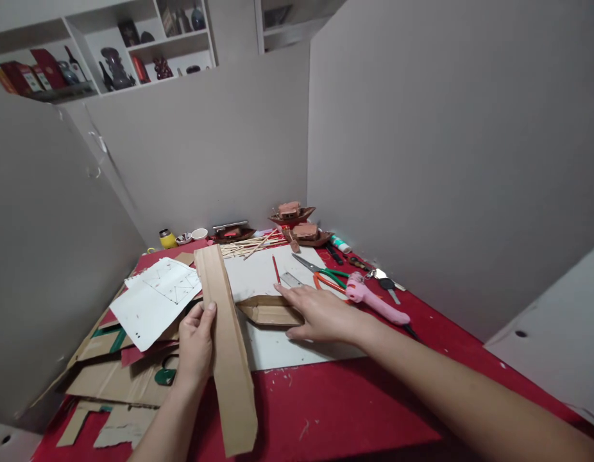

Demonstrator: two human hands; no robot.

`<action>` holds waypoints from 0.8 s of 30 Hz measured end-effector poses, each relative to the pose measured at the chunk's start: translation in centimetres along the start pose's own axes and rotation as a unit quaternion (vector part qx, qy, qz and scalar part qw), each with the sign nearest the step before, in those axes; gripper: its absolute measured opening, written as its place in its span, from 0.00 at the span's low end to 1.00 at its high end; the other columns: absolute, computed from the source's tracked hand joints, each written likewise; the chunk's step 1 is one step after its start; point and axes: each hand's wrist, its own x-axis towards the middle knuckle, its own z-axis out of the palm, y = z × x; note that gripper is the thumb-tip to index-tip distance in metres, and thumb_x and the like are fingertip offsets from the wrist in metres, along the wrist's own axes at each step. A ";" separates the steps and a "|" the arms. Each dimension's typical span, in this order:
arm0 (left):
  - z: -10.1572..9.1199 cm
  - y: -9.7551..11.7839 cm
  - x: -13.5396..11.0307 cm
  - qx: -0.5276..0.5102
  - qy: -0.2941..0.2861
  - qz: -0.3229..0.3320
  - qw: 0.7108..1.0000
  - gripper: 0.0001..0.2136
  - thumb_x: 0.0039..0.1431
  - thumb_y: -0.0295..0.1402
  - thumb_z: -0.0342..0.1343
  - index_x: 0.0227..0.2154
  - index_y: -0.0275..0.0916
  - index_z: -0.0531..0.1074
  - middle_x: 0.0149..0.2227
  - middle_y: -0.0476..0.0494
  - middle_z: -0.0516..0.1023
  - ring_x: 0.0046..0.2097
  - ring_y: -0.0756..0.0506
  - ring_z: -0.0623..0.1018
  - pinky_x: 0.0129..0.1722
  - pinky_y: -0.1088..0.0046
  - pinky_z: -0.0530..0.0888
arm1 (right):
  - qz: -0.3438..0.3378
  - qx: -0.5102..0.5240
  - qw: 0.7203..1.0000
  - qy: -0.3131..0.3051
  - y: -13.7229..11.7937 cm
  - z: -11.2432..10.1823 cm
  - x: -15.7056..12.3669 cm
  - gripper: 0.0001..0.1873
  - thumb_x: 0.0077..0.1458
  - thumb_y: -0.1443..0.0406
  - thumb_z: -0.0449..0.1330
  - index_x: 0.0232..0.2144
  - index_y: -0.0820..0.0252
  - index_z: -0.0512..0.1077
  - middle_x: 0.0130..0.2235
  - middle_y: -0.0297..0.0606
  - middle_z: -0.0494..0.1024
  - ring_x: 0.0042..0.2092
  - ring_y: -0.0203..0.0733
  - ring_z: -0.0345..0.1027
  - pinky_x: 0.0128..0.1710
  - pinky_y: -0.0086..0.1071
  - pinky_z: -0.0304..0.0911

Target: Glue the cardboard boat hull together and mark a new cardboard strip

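In the head view my left hand [197,337] pinches a long cardboard strip [229,366] by its left edge, thumb on top. The strip is raised in front of me, its near end above the red tabletop. My right hand [321,314] grips the right part of a small cardboard boat hull [265,311], thumb on the near side and fingers across the far side. The hull lies on a white board [287,356], its pointed end toward the strip; its other end is hidden under my hand. A red pencil [276,268] and a metal ruler [291,280] lie just behind the hull.
Scissors [309,264] and a pink glue gun [376,299] lie to the right, near keys [389,287]. Cardboard pieces [118,375] and a sheet with drawn lines [157,298] cover the left. Thin sticks [251,246] and wooden model boats [306,233] stand behind, before grey walls.
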 end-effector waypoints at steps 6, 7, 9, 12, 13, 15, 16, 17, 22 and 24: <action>-0.5 0.2 -0.3 -0.012 -0.006 0.018 1.000 0.15 0.50 0.44 0.63 0.35 0.39 0.76 0.29 0.49 0.81 0.26 0.49 0.77 0.28 0.76 0.73 | 0.030 -0.030 0.999 -0.010 -0.8 -0.2 2.4 0.44 0.47 0.55 0.60 0.65 0.54 0.54 0.45 0.48 0.77 0.45 0.57 0.72 0.41 0.40 0.61; -0.5 0.2 -0.3 -0.014 -0.007 0.020 1.000 0.15 0.50 0.44 0.63 0.36 0.39 0.76 0.29 0.49 0.81 0.26 0.49 0.77 0.28 0.77 0.73 | 0.045 -0.032 0.998 -0.002 -1.1 -0.2 3.1 0.43 0.48 0.54 0.59 0.65 0.55 0.53 0.45 0.49 0.77 0.45 0.57 0.72 0.41 0.40 0.61; -0.5 0.1 -0.3 -0.015 -0.010 0.024 1.000 0.15 0.51 0.44 0.63 0.37 0.38 0.76 0.30 0.49 0.81 0.27 0.48 0.77 0.28 0.76 0.73 | 0.082 -0.032 0.996 0.016 -1.8 -0.1 5.0 0.43 0.51 0.50 0.56 0.65 0.59 0.52 0.47 0.52 0.76 0.46 0.59 0.72 0.40 0.41 0.61; -0.5 0.0 -0.3 -0.012 -0.014 0.028 0.999 0.15 0.51 0.44 0.63 0.37 0.38 0.77 0.30 0.48 0.81 0.29 0.47 0.78 0.29 0.76 0.73 | 0.126 -0.018 0.991 0.030 -2.9 0.1 8.0 0.44 0.53 0.43 0.52 0.63 0.62 0.54 0.48 0.53 0.77 0.47 0.59 0.72 0.39 0.40 0.62; -0.5 0.0 -0.3 -0.011 -0.014 0.030 0.999 0.15 0.51 0.44 0.63 0.37 0.38 0.77 0.30 0.48 0.81 0.29 0.47 0.78 0.29 0.76 0.73 | 0.133 -0.010 0.991 0.029 -3.2 0.1 8.9 0.44 0.53 0.41 0.50 0.62 0.63 0.55 0.48 0.53 0.77 0.47 0.59 0.72 0.39 0.39 0.63; -0.5 0.0 -0.2 -0.009 -0.010 0.032 0.999 0.16 0.50 0.44 0.63 0.36 0.38 0.76 0.29 0.48 0.81 0.28 0.47 0.78 0.28 0.75 0.73 | 0.138 0.003 0.990 0.030 -3.5 0.0 10.0 0.45 0.53 0.38 0.48 0.60 0.63 0.59 0.49 0.52 0.77 0.48 0.57 0.72 0.40 0.38 0.63; -0.5 0.0 -0.1 -0.009 -0.007 0.033 0.999 0.16 0.50 0.44 0.63 0.36 0.37 0.76 0.29 0.47 0.81 0.27 0.47 0.77 0.27 0.75 0.73 | 0.140 0.007 0.990 0.034 -3.4 -0.2 10.2 0.44 0.53 0.37 0.46 0.60 0.63 0.60 0.49 0.52 0.77 0.49 0.57 0.72 0.41 0.38 0.63; -0.6 0.0 -0.1 -0.009 -0.004 0.034 0.999 0.16 0.50 0.44 0.63 0.36 0.37 0.76 0.28 0.48 0.81 0.26 0.47 0.77 0.27 0.75 0.73 | 0.143 0.009 0.989 0.041 -3.1 -0.5 10.2 0.43 0.55 0.38 0.45 0.59 0.62 0.61 0.51 0.52 0.76 0.50 0.56 0.71 0.42 0.38 0.63; -0.4 0.0 -0.2 -0.014 0.007 0.033 0.999 0.15 0.49 0.43 0.63 0.35 0.39 0.74 0.29 0.48 0.81 0.27 0.48 0.78 0.26 0.77 0.72 | 0.187 -0.018 0.980 0.062 0.7 -2.1 8.5 0.28 0.63 0.48 0.46 0.53 0.63 0.67 0.51 0.50 0.75 0.52 0.51 0.69 0.48 0.41 0.64; -0.1 0.1 -0.4 -0.015 0.002 0.026 1.000 0.15 0.49 0.43 0.63 0.35 0.39 0.73 0.29 0.48 0.81 0.27 0.47 0.78 0.26 0.77 0.72 | 0.208 -0.036 0.976 0.053 2.2 -2.2 8.2 0.21 0.64 0.53 0.52 0.51 0.62 0.68 0.50 0.46 0.74 0.50 0.47 0.69 0.48 0.44 0.65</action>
